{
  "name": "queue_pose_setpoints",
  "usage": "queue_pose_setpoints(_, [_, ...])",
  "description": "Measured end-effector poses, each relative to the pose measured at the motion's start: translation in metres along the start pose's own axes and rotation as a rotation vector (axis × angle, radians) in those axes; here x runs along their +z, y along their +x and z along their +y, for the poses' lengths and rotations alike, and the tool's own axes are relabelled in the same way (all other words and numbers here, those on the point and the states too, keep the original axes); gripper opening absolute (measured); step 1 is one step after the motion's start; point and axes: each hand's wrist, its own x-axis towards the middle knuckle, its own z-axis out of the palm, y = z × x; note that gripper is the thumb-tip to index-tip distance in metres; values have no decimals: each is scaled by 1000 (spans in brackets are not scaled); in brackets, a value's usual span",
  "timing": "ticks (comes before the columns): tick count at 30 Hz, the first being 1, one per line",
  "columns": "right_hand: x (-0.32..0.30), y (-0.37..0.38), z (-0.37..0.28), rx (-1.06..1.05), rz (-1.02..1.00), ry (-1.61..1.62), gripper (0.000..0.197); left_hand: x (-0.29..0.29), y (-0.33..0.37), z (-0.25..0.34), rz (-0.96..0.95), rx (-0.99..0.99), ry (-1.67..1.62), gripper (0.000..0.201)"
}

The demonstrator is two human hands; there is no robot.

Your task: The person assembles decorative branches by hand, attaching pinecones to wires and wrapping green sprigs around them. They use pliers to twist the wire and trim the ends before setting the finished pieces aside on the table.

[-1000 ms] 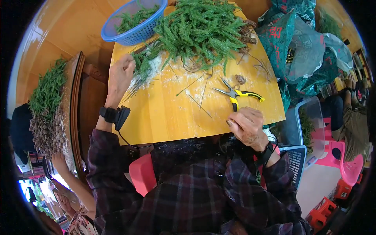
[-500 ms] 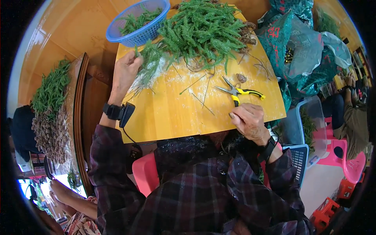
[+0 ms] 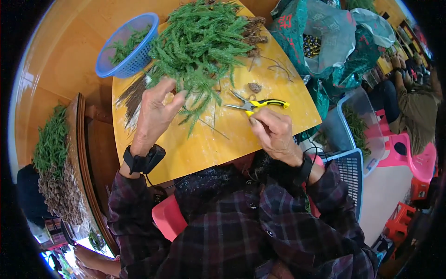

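My left hand (image 3: 158, 107) is closed in a pinch on a green artificial pine sprig (image 3: 200, 100), whose fronds hang over the yellow table (image 3: 186, 158). Right beside the sprig lie pliers (image 3: 253, 104) with yellow and black handles, jaws spread and pointing left. My right hand (image 3: 274, 132) is closed with thumb and fingertips together at the end of the pliers' nearer handle. Whatever those fingers hold, if anything, is hidden. A small brown pine cone (image 3: 254, 87) sits just beyond the pliers.
A big heap of green sprigs (image 3: 200, 37) covers the table's far part, with brown cones (image 3: 254, 35) at its right. Thin brown stems (image 3: 131, 100) lie left. A blue basket (image 3: 125, 67) stands far left, green plastic bags (image 3: 320, 60) right. Another person (image 3: 418, 107) sits far right.
My left hand has come nearer and to the right across the table, bringing the sprig toward the pliers. The right hand stays by the pliers. The whole view has turned slightly.
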Motion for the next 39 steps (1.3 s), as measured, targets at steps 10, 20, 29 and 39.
queue_pose_setpoints(10, [18,57,-11,290,-241,103,20,13,8,20,-51,178,-106,14])
queue_pose_setpoints(20, [7,44,7,452,-385,332,20,27,16,1,-418,30,-394,43])
queue_pose_setpoints(29, [13,47,4,429,-412,402,19,42,25,-12,-527,-87,-571,37])
queue_pose_setpoints(39, [5,43,-3,599,-342,374,16,42,28,20,-360,-487,-743,23])
